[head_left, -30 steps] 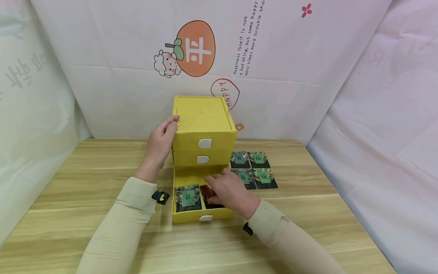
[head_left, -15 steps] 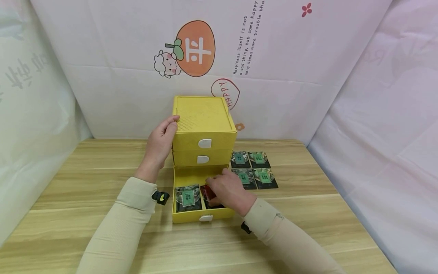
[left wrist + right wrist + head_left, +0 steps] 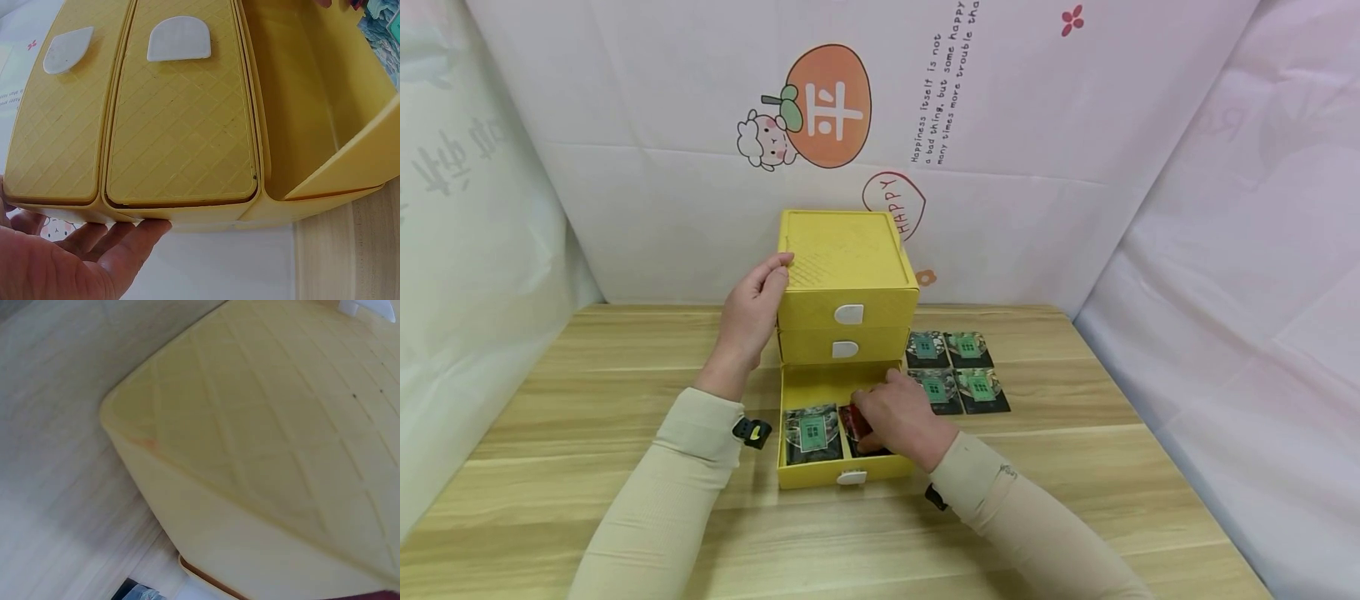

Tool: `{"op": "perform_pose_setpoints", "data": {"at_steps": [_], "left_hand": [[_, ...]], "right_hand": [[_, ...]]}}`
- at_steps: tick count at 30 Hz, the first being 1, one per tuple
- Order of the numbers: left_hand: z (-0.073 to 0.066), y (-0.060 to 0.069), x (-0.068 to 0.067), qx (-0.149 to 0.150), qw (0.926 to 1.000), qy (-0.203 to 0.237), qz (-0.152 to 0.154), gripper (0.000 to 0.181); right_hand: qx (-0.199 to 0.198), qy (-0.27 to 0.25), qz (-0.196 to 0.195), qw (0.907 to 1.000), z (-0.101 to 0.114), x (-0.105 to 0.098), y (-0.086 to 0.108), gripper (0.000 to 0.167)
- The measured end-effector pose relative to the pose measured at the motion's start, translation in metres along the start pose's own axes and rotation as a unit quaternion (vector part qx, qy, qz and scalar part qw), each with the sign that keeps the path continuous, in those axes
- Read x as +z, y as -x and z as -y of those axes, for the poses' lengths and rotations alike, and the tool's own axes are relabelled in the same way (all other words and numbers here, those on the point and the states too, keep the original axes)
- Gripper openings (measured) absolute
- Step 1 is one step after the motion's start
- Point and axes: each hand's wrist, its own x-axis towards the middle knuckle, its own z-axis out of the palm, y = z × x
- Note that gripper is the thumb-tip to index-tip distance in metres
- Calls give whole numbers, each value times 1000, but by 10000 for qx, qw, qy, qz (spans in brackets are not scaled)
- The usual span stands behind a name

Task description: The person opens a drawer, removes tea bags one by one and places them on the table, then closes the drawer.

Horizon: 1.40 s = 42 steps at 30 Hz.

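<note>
A yellow three-drawer box (image 3: 848, 250) stands on the table with its bottom drawer (image 3: 820, 477) pulled out. My left hand (image 3: 751, 310) rests against its left side, a fingertip over the top edge; the left wrist view shows fingers (image 3: 128, 250) along that side. Inside the open drawer, a dark sachet with a green label (image 3: 812, 435) lies on the left. Beside it is a dark red sachet (image 3: 856, 427), partly covered by my right hand (image 3: 901, 418). The thumb and fingers of this hand are bent and hold the red sachet.
Several flat sachets with green labels (image 3: 981, 390) lie in two rows on the wooden table (image 3: 1075, 467), right of the box. The upper drawers, with white tabs (image 3: 848, 314), are pushed in. A printed white cloth (image 3: 1000, 217) hangs behind.
My right hand and forearm have shifted very slightly left, staying over the red sachet. The left hand and the box look unmoved.
</note>
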Motion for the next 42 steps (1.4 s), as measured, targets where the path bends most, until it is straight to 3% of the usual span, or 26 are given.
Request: {"op": "perform_pose_setpoints", "data": {"at_steps": [13,25,34,42], "left_hand": [[0,0,0,14,10000,-76,-22,51],[1,1,-1,47,10000,-39,-21,50],[0,1,0,12,10000,-40,-29,50],[0,2,1,15,10000,73,3,52]], "right_hand": [[7,-193,47,9998,0,-3,-1,50],[207,685,213,9972,3,-4,-3,69],[219,460,-54,9987,3,-2,1,69],[176,-114,-380,9991,2,1,3,62]]}}
